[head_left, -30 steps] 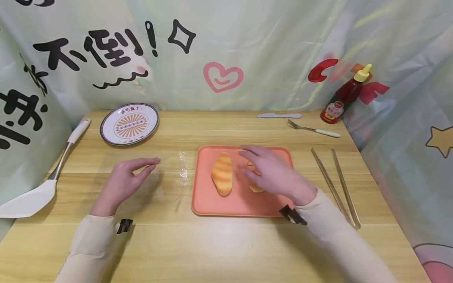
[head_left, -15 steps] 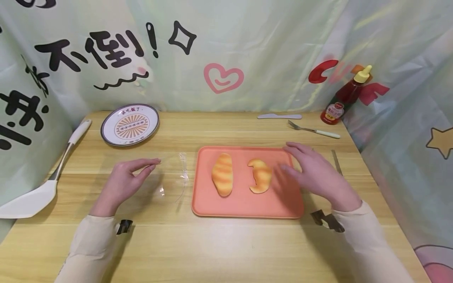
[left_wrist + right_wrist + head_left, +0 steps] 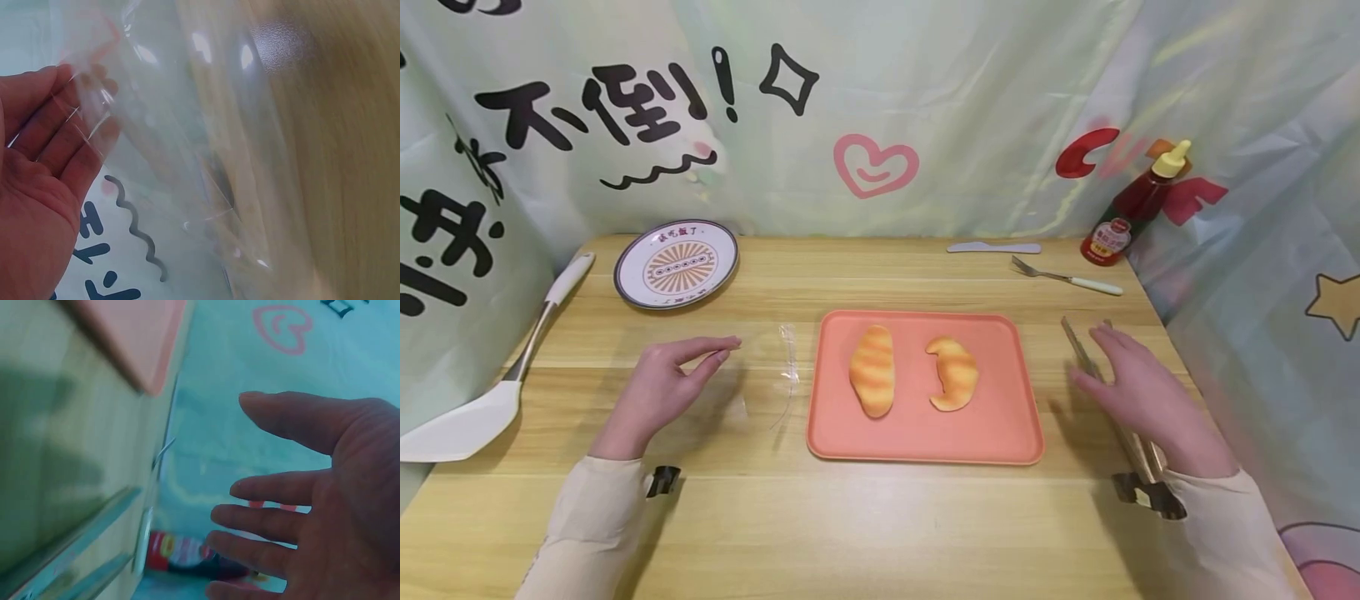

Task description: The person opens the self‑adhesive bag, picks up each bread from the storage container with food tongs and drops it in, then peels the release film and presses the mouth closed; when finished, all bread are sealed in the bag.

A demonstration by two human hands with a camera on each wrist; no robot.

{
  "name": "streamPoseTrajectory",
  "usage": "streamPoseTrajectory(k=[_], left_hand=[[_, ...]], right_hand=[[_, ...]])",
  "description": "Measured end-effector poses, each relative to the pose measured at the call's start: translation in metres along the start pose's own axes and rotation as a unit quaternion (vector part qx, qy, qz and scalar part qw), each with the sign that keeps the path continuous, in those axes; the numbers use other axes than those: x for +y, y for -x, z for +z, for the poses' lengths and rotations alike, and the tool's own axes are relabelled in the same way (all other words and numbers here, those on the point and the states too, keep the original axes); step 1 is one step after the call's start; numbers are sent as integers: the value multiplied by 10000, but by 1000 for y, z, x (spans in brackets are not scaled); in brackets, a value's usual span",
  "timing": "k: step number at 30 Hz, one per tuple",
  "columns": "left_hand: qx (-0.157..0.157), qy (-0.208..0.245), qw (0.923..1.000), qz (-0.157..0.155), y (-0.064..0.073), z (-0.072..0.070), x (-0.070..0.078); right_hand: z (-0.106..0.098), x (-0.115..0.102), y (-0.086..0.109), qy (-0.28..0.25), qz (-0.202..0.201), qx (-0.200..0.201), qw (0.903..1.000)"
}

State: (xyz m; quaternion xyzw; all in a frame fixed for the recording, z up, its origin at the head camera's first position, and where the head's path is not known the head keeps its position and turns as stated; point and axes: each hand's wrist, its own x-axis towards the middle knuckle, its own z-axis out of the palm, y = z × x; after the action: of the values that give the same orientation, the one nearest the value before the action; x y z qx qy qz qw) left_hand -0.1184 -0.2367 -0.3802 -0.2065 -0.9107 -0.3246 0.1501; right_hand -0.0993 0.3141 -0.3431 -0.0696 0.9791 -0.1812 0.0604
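My left hand (image 3: 670,387) pinches a clear plastic bag (image 3: 175,125) between thumb and fingertips. In the head view the bag hangs over the table and shows mostly as glints. My right hand (image 3: 1150,400) hovers above metal tongs (image 3: 1078,346), fingers spread and apart from them; the right wrist view shows nothing in its palm. The tongs lie spread on the table, partly hidden by that hand. Between both hands sits a pink tray (image 3: 910,442). On it are an oval bread piece (image 3: 872,371) and a crescent-shaped bread piece (image 3: 957,375), lying apart.
A patterned plate (image 3: 676,265) stands at the back left, with a white-handled spatula (image 3: 531,342) along the left edge. At the back right are a knife (image 3: 994,247), a fork (image 3: 1067,277) and a sauce bottle (image 3: 1123,212). Printed cloth (image 3: 970,108) encloses the table's back and sides.
My right hand has moved from over the crescent bread rightward, off the tray, to above the tongs. The crescent bread is uncovered now. My left hand keeps its place with the bag.
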Motion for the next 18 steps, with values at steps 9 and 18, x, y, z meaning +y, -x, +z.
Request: streamPoseTrajectory(k=[9, 18], left_hand=[[-153, -71, 9998, 63, -2, 0, 0], [-142, -5, 9999, -16, 1, 1, -2]], right_hand=[[14, 32, 19, 185, 541, -140, 9983], [23, 41, 35, 226, 1055, -494, 9929]])
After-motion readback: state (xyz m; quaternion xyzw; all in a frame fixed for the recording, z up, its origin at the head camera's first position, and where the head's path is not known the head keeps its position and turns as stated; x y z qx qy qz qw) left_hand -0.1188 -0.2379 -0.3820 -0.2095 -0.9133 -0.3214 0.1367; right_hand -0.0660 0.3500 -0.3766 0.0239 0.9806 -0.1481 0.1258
